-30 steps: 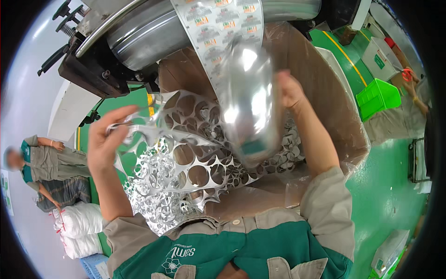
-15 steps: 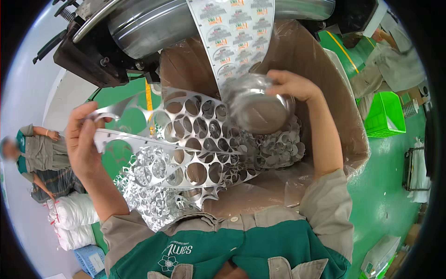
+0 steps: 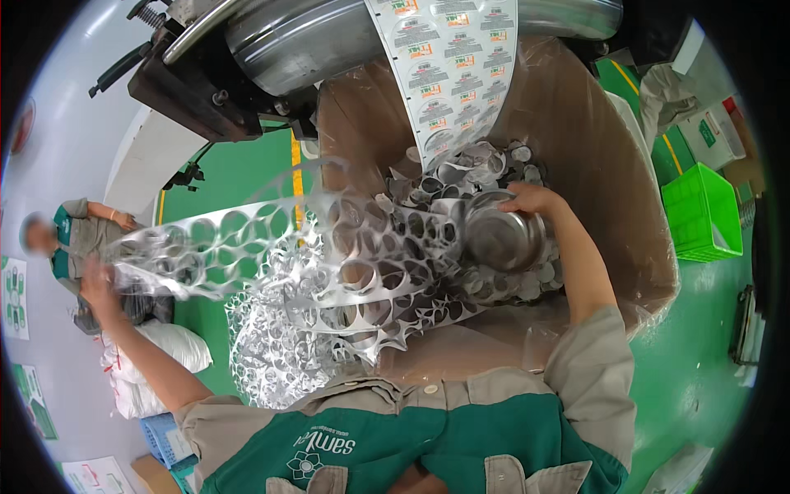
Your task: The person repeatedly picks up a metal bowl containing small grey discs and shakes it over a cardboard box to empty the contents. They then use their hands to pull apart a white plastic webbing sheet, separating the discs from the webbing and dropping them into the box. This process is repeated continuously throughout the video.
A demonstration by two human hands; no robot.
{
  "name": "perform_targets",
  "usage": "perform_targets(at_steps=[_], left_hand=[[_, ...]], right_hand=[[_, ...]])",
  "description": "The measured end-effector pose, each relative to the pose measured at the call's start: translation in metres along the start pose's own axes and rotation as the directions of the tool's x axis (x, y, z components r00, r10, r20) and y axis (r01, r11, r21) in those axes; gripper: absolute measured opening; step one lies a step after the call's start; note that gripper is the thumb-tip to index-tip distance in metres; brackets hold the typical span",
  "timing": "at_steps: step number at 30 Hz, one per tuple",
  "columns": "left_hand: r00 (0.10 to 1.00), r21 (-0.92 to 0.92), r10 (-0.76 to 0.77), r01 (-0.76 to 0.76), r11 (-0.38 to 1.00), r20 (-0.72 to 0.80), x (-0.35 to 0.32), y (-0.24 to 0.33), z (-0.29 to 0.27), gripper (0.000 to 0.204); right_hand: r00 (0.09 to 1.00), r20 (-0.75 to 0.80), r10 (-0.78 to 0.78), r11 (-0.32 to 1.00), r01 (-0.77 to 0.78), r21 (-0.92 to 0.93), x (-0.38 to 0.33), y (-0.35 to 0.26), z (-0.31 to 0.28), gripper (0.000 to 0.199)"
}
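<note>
Left grip (image 3: 100,288) looks blurry but curled round one end of the foil (image 3: 317,202), which runs off rightward, long axis roughly sideways. Right grip (image 3: 528,200) pinches the bowl (image 3: 504,239) by its rim, way nearer the foil's other end, over the brown box (image 3: 605,189).

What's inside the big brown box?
Lots of small silvery discs. The punched foil and the round metal bowl in the right hand hide some; whatever lies beneath the discs can't be seen.
</note>
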State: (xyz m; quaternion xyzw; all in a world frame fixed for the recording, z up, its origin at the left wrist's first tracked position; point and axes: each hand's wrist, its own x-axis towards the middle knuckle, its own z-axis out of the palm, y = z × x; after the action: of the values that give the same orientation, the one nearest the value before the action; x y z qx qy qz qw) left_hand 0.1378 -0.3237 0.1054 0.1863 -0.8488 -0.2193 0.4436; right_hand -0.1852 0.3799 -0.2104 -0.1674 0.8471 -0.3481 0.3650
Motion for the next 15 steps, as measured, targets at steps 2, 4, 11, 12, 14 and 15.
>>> perform_targets(at_steps=[2,4,11,12,14,15], left_hand=[[0.871,0.626,-0.352,0.067,0.777,0.343,-0.015,-0.04,0.017,0.041],[0.967,0.323,0.056,-0.138,0.936,0.249,-0.054,0.051,0.101,0.036],[0.109,-0.52,0.659,-0.525,0.674,0.744,-0.181,0.275,0.265,0.055],[0.041,-0.497,0.623,-0.565,0.659,0.781,-0.198,0.268,0.283,0.067],[-0.067,-0.444,0.491,-0.544,0.712,0.868,-0.223,0.253,0.302,0.074],[-0.128,-0.42,0.42,-0.534,0.734,0.898,-0.23,0.25,0.306,0.078]], right_hand=[[0.982,-0.162,-0.097,0.924,0.028,-0.381,0.009,0.003,0.001,0.064],[0.986,-0.131,-0.101,0.841,0.015,-0.54,0.003,-0.007,-0.002,0.064],[0.937,0.0,-0.35,0.892,0.333,0.305,-0.066,-0.106,-0.069,0.036],[0.867,-0.205,-0.454,0.73,0.494,0.472,-0.076,-0.113,-0.075,0.041],[0.765,-0.391,-0.512,0.189,0.544,0.818,-0.074,-0.092,-0.081,0.045],[0.723,-0.464,-0.512,-0.045,0.516,0.855,-0.068,-0.079,-0.077,0.047]])
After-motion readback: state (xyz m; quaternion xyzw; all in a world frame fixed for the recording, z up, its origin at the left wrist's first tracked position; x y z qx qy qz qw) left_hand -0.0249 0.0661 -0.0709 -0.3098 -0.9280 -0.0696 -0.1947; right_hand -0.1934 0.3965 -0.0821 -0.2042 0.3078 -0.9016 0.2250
